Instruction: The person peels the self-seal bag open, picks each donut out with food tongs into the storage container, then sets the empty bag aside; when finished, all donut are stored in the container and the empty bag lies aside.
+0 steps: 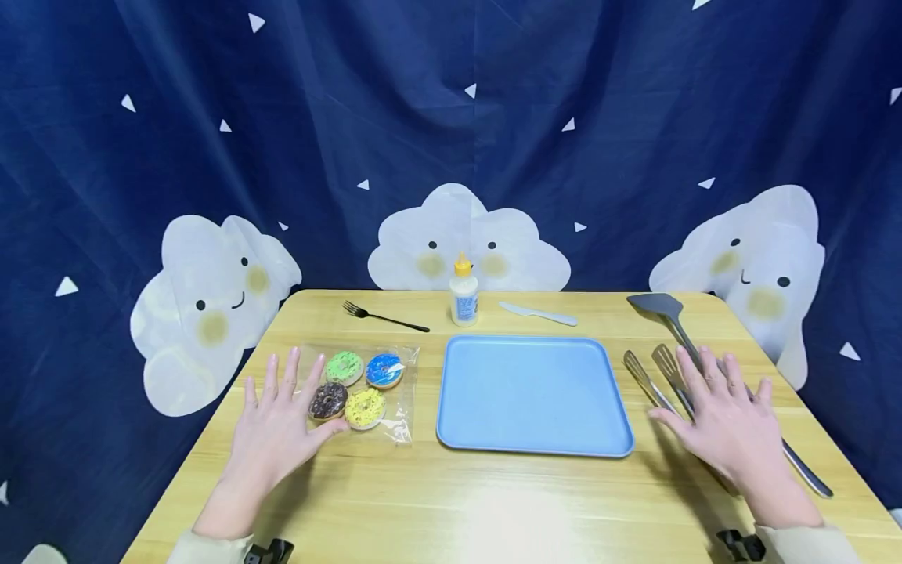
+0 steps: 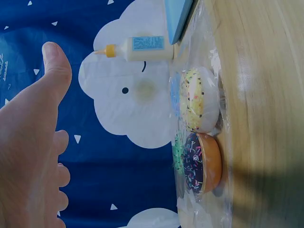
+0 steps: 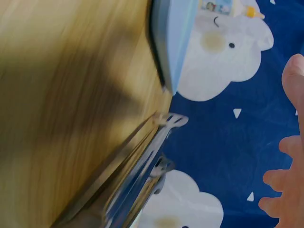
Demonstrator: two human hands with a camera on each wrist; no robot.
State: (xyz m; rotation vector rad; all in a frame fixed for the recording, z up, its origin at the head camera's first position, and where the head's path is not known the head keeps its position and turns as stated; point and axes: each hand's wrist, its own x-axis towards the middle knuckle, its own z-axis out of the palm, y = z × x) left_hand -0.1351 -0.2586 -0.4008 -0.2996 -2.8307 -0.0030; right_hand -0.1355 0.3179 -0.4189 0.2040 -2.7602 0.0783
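Note:
My left hand (image 1: 278, 427) hovers with spread fingers at the left, beside and partly over a clear plastic bag (image 1: 402, 407). In the bag lie a green doughnut (image 1: 334, 366), a blue doughnut (image 1: 377, 376), a chocolate doughnut (image 2: 194, 161) and a yellow doughnut (image 2: 194, 97). The left wrist view shows that hand raised above the bag, holding nothing. My right hand (image 1: 729, 419), fingers also spread, is above metal slotted tongs (image 1: 665, 395) and a dark-headed spatula (image 1: 658, 304), hiding parts of both. In the right wrist view the tongs (image 3: 142, 161) stand apart from the fingers.
A blue tray (image 1: 535, 395) lies mid-table between the hands. Behind it stand a white glue bottle (image 1: 464, 301) with a yellow cap and a pale blue knife (image 1: 539, 313) lying flat. A black fork (image 1: 384, 316) lies at the back left. A dark blue curtain (image 1: 423, 102) hangs behind the table.

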